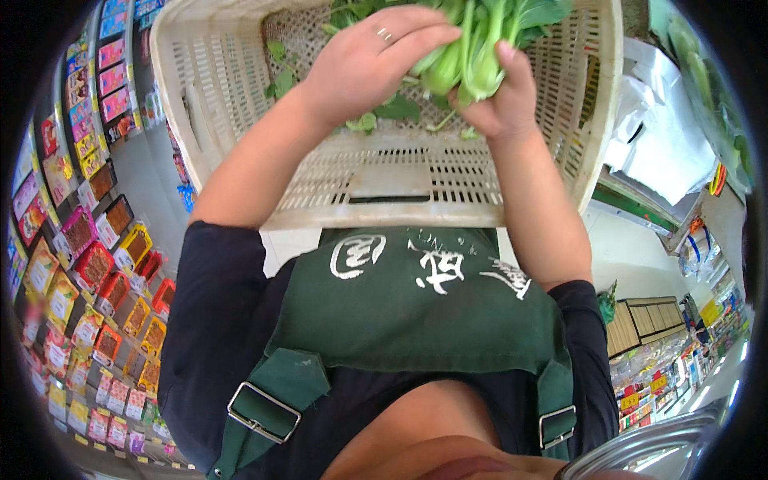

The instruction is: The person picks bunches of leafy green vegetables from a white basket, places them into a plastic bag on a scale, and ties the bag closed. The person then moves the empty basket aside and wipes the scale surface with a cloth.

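A bunch of green bok choy [480, 60] is held above a plastic crate [390, 180], its pale stalk bases towards me and its leaves pointing away. My right hand [507, 90] grips it near the base, thumb along the stalks. From the other side my left hand [366, 66], with a ring on one finger, has its fingers bent onto the stalks. Its thumb is hidden and its fingertips are slightly blurred. Loose leaves [399, 108] and trimmed bits lie on the crate floor below. More leafy greens [357, 12] show at the far side, partly behind my left hand.
Shop shelves with packaged snacks [96, 264] rise on the left. Right of the crate, white plastic bags [660, 132] lie on a stand, beside bagged green vegetables [711, 84]. The crate's near rim [384, 217] is close to my green apron [414, 318].
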`<action>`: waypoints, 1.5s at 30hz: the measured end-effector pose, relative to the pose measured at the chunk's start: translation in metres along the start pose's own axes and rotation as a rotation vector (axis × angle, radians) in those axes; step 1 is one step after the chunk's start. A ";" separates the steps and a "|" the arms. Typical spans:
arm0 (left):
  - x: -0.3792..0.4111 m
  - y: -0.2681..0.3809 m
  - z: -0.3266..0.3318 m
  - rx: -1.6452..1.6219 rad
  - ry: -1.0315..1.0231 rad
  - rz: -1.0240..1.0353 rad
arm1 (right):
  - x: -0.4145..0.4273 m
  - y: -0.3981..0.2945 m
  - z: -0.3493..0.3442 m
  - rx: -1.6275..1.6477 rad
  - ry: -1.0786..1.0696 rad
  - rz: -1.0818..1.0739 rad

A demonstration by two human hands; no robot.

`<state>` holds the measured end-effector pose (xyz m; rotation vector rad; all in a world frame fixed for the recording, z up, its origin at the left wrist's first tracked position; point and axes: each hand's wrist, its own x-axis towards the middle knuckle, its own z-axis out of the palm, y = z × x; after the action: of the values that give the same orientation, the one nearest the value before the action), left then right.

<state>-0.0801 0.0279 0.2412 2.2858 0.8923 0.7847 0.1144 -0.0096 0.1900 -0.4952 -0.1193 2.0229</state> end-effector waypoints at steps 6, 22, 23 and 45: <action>-0.029 -0.054 -0.007 -0.095 0.375 -0.404 | 0.010 -0.008 -0.013 0.054 0.086 -0.229; -0.140 -0.159 0.060 0.172 -0.347 -1.029 | 0.008 -0.008 -0.011 -0.089 0.093 -0.190; -0.127 -0.151 0.048 -0.119 -0.225 -1.037 | 0.006 -0.008 -0.009 -0.109 0.090 -0.160; -0.188 -0.151 -0.003 0.509 -0.767 -1.004 | 0.010 -0.011 -0.001 -0.084 0.109 -0.222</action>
<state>-0.2569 -0.0144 0.0837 1.8243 1.6818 -0.7613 0.1199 0.0043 0.1888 -0.6161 -0.1849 1.7759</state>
